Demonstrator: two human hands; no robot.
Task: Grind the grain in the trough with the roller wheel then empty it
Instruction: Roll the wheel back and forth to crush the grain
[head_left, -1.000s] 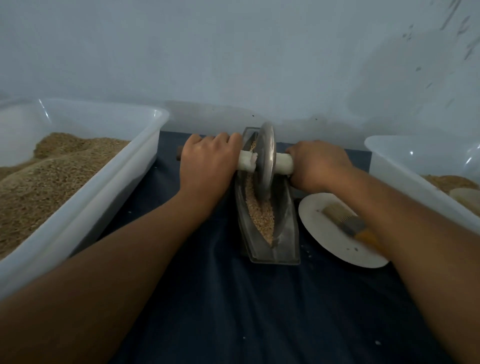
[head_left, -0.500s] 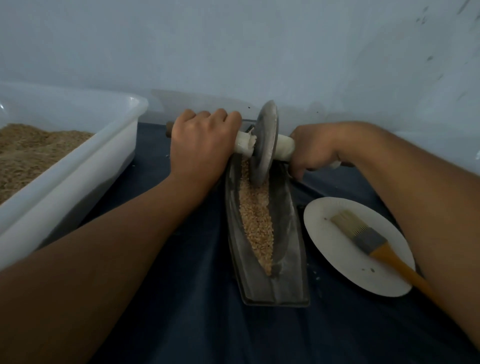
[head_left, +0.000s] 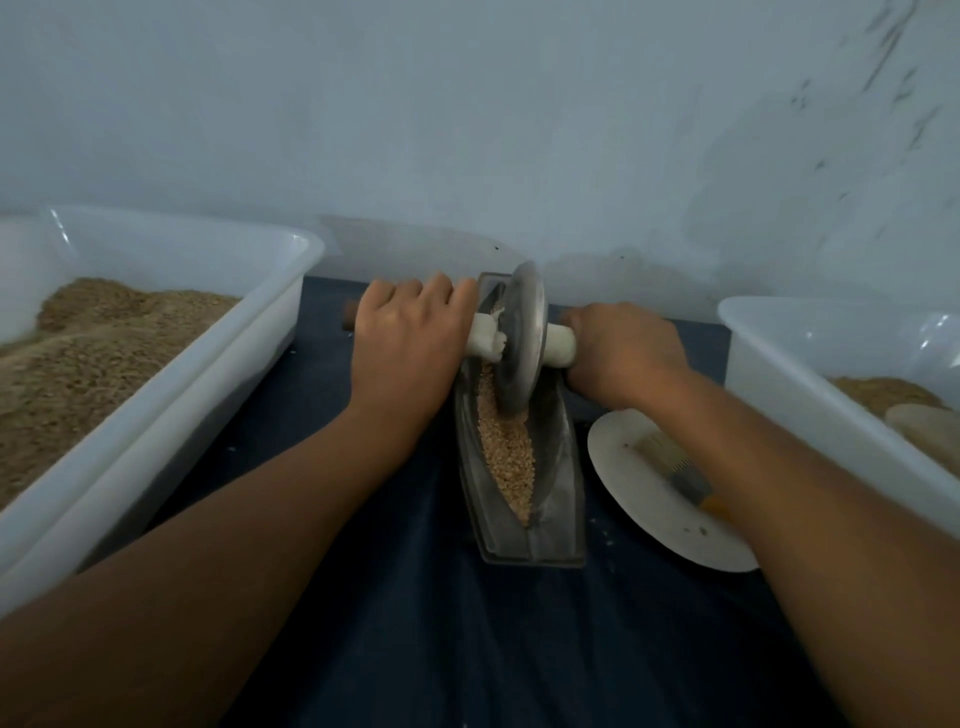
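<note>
since 0.5 s ago the roller wheel (head_left: 521, 340) sits a bit nearer along the trough (head_left: 524, 467), and the view has swung so both bins show again, w/ the right forearm now covering part of the brush (head_left: 675, 467).

left hand (head_left: 410, 338) has its fingers curled over the white-wrapped axle left of the wheel, gripping it; a brown stub of the axle pokes out past the hand. right hand (head_left: 623, 353) is wrapped round the axle on the right side, also gripping. wheel stands upright on edge in the far half of the trough, its lower rim down in the grain (head_left: 506, 452).

grain lies along the trough's groove, from under the wheel to the near pointed end. trough sits lengthwise on the dark cloth (head_left: 467, 649), btwn the two forearms.

left: big white bin (head_left: 249, 332) w/ a heap of brown grain. right: 2nd white bin (head_left: 779, 374), some grain and a pale round thing inside. white plate (head_left: 649, 509) just right of the trough, brush lying on it.
</note>
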